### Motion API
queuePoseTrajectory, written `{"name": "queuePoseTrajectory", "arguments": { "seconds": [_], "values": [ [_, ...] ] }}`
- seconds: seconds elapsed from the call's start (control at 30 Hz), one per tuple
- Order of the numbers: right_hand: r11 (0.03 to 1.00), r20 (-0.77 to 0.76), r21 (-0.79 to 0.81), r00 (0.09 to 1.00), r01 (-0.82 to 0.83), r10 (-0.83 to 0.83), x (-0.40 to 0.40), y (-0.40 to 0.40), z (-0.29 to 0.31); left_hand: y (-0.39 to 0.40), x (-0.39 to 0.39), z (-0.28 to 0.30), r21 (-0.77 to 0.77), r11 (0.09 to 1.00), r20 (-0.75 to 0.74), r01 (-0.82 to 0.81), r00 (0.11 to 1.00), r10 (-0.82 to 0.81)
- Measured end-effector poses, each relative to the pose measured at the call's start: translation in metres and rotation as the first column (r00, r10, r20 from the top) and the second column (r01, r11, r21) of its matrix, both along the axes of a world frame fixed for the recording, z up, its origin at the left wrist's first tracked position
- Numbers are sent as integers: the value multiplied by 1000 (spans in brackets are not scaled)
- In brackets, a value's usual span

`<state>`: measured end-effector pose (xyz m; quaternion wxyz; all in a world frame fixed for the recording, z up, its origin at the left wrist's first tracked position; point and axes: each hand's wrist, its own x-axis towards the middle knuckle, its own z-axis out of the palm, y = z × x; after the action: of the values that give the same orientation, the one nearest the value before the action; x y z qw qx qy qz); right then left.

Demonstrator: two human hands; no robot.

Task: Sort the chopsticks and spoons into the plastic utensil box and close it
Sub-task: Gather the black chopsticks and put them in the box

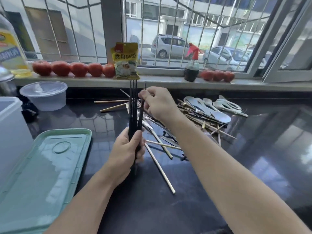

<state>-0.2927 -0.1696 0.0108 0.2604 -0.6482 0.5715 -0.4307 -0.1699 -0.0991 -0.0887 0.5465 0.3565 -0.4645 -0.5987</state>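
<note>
My left hand (127, 152) grips a bundle of black chopsticks (132, 102) upright over the dark counter. My right hand (157, 103) pinches the upper part of one more black chopstick (141, 107), which leans against the bundle. Behind and right of my hands lies a heap of wooden chopsticks (159, 163) and metal utensils. White spoons (211, 108) lie at the heap's far right. The green lid (45, 168) of the utensil box lies flat at the left. A translucent white box (11, 125) stands at the left edge.
A clear round tub (44, 95) stands at the back left. On the windowsill sit tomatoes (74, 69), a yellow packet (125, 60), a dark sauce bottle (191, 70) and an oil bottle (10, 49). The counter (253, 149) is dark and glossy.
</note>
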Motion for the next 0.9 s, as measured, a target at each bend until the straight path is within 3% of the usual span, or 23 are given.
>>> {"name": "queuePoseTrajectory", "arguments": {
  "seconds": [0.07,0.13,0.3,0.4,0.5,0.6,0.67,0.9],
  "values": [
    [986,153,107,982,-124,107,-10,4,-5,-1,-4,2,7,995,10,-100,995,100],
    [984,175,151,982,-97,70,-40,1,-5,-9,-9,12,24,983,-54,-184,981,185],
    [949,-100,134,956,287,-275,-163,-42,-1,-74,-28,55,214,959,-421,-183,869,260],
    [918,-292,190,912,349,-287,-201,-64,-2,-110,-55,79,262,959,-493,-109,839,230],
    [900,-349,341,926,272,-147,-199,-83,-8,-133,-81,90,343,939,-500,-15,844,196],
    [860,-497,466,866,208,59,-185,-92,-21,-148,-93,82,407,913,-389,-9,903,182],
    [807,-511,561,844,183,164,-174,-91,-30,-151,-94,75,430,902,-316,-29,931,181],
    [853,-747,464,623,239,232,-161,-87,-25,-135,-83,68,461,887,-250,-25,956,156]
  ]
}}
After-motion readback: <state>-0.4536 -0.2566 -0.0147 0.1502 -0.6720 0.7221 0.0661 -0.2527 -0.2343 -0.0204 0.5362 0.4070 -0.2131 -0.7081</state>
